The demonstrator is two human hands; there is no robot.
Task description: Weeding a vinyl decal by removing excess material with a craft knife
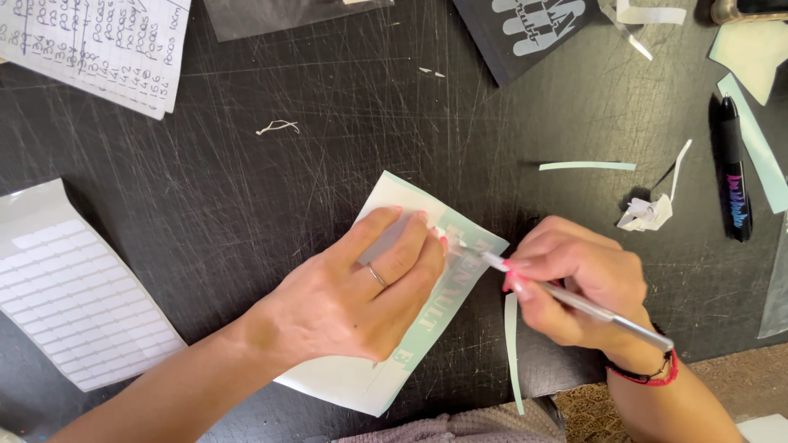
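Left hand point(361, 299) lies open, flat on our decal sheet point(394, 328); right hand point(574, 283) pinches the pick point(566, 297) mid-weeding; next lift needs a light tip.

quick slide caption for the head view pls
Left hand pins a pale green sheet on a scratched black table while the right hand works a thin tool.

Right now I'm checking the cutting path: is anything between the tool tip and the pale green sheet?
Nothing visible. The right hand holds the slim tool with its tip at the pale green sheet, beside the left hand's fingertips.
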